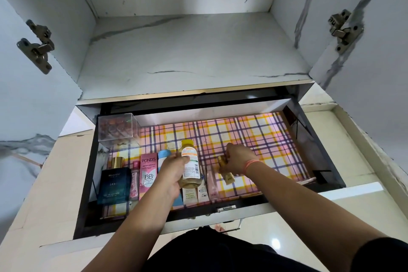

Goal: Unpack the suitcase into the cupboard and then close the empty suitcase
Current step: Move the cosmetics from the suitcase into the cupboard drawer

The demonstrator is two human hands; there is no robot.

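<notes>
The cupboard's drawer [88,161] is pulled out, lined with pink and yellow checked paper. My left hand [171,170] grips a clear bottle of yellow liquid with a yellow cap [190,161] above the row of toiletries. My right hand [237,160] holds a small gold tube [225,170] low over the lining, right of the row. Along the drawer's front lie a blue perfume box with a gold cap [113,183], a small pink bottle [135,180], a pink BB cream box [148,174], a light blue bottle [163,157] and some tubes [198,194]. The suitcase is out of view.
A clear plastic box [118,127] with brown contents stands in the drawer's back left corner. Above is a marbled white shelf [194,51]. Both cupboard doors [33,86] stand open at the sides, hinges showing. The drawer's right half shows bare lining [265,139].
</notes>
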